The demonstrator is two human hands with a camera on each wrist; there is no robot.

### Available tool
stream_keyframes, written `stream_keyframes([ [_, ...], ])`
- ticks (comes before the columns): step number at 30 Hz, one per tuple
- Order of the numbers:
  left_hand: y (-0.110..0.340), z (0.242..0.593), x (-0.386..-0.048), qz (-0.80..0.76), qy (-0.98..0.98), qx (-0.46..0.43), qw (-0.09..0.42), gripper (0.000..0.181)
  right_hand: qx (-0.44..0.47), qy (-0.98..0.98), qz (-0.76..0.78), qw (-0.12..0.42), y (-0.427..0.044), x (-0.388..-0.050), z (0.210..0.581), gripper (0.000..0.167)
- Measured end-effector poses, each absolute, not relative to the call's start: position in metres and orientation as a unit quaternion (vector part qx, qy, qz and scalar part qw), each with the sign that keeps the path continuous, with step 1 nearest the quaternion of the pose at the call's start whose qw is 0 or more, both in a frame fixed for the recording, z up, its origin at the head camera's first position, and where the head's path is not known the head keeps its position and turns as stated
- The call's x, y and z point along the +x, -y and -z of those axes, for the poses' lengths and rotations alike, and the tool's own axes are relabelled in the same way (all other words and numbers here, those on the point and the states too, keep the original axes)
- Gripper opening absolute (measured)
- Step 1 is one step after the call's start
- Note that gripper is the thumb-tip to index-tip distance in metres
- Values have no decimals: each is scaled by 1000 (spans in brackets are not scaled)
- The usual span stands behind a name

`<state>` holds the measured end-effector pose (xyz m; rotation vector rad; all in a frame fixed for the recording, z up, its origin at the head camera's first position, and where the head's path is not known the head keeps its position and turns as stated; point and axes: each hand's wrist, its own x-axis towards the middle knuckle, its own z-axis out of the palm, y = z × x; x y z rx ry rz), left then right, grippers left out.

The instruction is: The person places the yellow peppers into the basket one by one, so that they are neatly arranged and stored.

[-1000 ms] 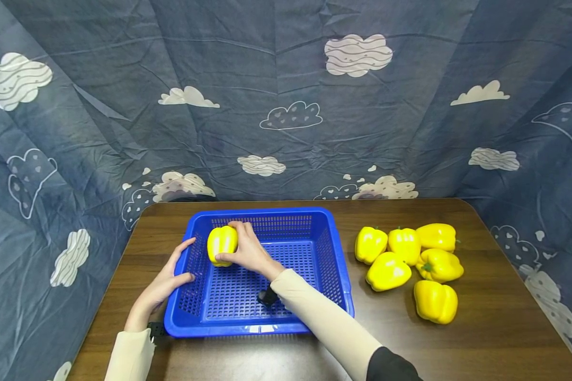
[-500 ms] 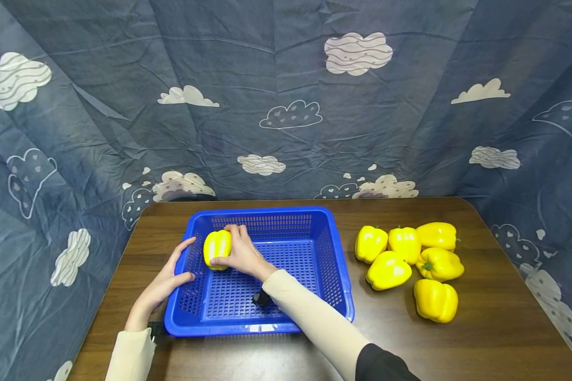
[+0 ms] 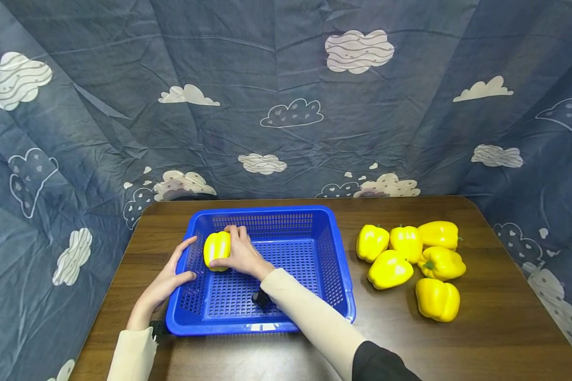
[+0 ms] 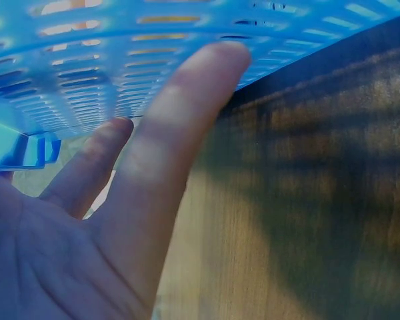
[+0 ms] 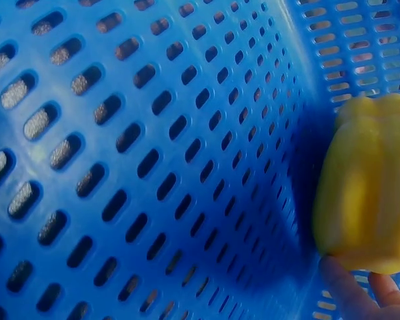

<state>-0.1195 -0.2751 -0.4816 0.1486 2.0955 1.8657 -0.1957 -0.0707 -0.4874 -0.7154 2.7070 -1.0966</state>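
Note:
In the head view my right hand [image 3: 243, 255] reaches into the blue plastic basket [image 3: 295, 328] and grips a yellow bell pepper [image 3: 217, 251] near its left wall. Seen from the right wrist, the bell pepper [image 5: 367, 187] stands close to the perforated wall, with fingertips [image 5: 347, 290] at its lower end. My left hand [image 3: 164, 283] lies at the basket's left side, its thumb and index finger touching the rim. The left wrist view shows straight fingers [image 4: 170, 133] along the outside of the slotted wall [image 4: 120, 73].
Several yellow bell peppers [image 3: 390, 270] lie in a loose group on the wooden table [image 3: 495, 317], right of the basket. Behind the table hangs a blue-grey cloth [image 3: 219, 137] with a cloud print. A small black object [image 3: 260, 298] shows under the right wrist.
The right hand has shifted slightly left and toward the front with the bell pepper, then stayed nearly still over the last half second. The left hand keeps its place on the rim.

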Motion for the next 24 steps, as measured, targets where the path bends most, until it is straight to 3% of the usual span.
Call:
stream_keyframes([
  [24, 274, 481, -118, -650, -742, 52, 155, 80, -236, -885, 392, 91, 51, -197, 474, 77],
])
